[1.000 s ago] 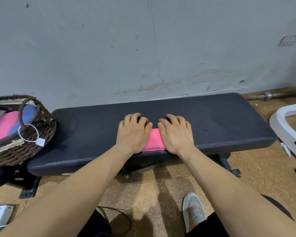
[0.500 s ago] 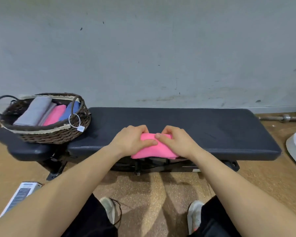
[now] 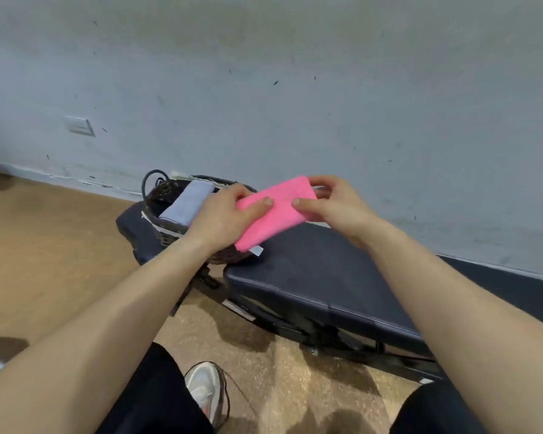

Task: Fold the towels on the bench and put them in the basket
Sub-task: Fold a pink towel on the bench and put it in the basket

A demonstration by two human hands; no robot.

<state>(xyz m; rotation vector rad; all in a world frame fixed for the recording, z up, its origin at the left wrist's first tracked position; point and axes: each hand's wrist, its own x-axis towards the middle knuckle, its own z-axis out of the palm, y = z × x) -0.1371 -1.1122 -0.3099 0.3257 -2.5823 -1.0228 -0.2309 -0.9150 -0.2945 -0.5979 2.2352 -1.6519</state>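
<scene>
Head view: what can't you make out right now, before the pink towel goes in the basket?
Head view only.
1. Basket: right half and contents hidden by the left hand and pink towel; only a grey towel shows.
2. Bench: right end covered by the right forearm and cut by the frame edge; any towels there are unseen.
3. White tag on the pink towel: too small to read.

Bright pink towel, grey towel, dark brown woven basket, black bench.

Left grip, right grip — both raised, pinching.
</scene>
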